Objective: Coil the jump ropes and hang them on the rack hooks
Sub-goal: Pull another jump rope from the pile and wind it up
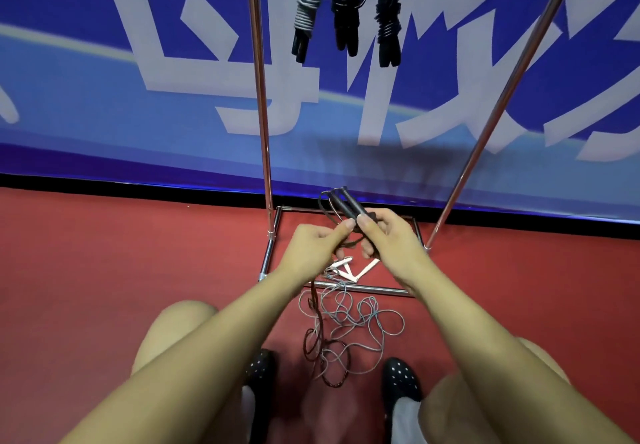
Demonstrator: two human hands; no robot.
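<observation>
step: coil dark rope [320, 333] | right hand [388, 236] grips both handles [346, 206]; left hand [318, 241] pinches the cord | you — keep loops even, lift clear of grey rope [363, 319] on floor [138, 253]; then wrap tight

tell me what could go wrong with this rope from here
1. The dark rope trailing from the hands lies across the grey rope on the floor; coiling may drag or knot both.
2. Right hand holds both handles while left hand pinches cord; they could slip apart.
</observation>
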